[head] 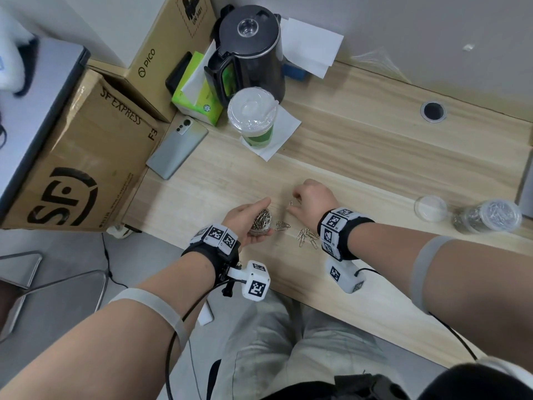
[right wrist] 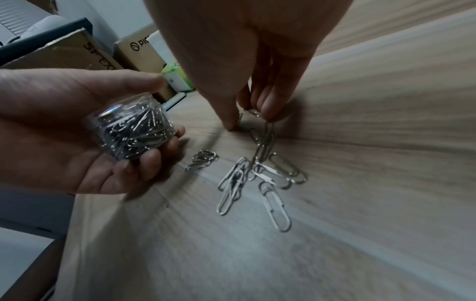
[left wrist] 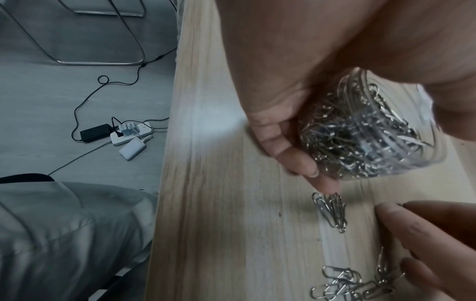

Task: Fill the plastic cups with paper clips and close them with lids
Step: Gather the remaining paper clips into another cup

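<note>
My left hand [head: 248,220] grips a small clear plastic cup [head: 261,222] [left wrist: 371,132] [right wrist: 134,131], lidless and full of silver paper clips, just above the table's near edge. Beside it my right hand [head: 310,202] [right wrist: 247,110] pinches a few linked paper clips [right wrist: 265,134] off the wood. More loose paper clips [head: 307,236] [right wrist: 257,179] [left wrist: 355,285] lie under the right wrist, and a small bunch [head: 282,225] [left wrist: 331,211] lies next to the cup. At the right, a closed cup of clips [head: 490,216] lies by a loose clear lid [head: 430,208].
On the wooden table [head: 389,145] stand a lidded drink cup [head: 252,116] on a napkin, a black kettle [head: 249,50], a green tissue box [head: 196,93] and a phone [head: 177,147]. Cardboard boxes [head: 80,157] border the left edge. A cable hole [head: 432,111] is far right.
</note>
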Motion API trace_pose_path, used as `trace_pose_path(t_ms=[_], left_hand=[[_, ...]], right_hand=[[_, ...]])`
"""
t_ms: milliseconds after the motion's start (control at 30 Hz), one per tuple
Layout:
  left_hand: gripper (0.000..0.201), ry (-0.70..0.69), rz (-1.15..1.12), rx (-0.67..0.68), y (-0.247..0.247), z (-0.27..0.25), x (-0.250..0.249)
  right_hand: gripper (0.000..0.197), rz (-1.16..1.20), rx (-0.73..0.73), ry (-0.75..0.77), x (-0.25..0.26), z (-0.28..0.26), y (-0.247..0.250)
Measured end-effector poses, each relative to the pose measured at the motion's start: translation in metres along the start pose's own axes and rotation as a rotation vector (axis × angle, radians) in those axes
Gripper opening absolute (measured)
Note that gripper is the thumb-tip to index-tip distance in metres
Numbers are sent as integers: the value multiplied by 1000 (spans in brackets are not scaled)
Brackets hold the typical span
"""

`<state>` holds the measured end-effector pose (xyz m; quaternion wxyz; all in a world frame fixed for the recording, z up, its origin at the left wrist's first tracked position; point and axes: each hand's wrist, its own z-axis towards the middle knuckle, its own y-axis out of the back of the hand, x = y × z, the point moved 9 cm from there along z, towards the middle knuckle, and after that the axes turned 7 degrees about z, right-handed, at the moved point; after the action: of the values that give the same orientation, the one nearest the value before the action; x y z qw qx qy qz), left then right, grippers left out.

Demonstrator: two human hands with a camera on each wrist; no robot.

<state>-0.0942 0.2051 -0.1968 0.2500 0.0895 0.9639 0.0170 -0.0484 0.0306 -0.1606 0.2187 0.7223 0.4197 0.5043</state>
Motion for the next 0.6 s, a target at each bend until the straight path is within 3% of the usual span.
trace_pose_path(t_ms=[67,233,433,600], left_hand=[[66,-3,-4,2,0,1,0],[61,-4,-9,5,-1,1,-4],[54,-15,-9,29,-11,-1,-12],[51,-40,-22,50,-17,-4,-24]], right_hand=[[17,9,5,9,1,3,-1],[24,-41,80,-16,-18,0,7],[16,-25,108,-22,-30,-23,15],[68,-41,210,42,-18,-41,-8]])
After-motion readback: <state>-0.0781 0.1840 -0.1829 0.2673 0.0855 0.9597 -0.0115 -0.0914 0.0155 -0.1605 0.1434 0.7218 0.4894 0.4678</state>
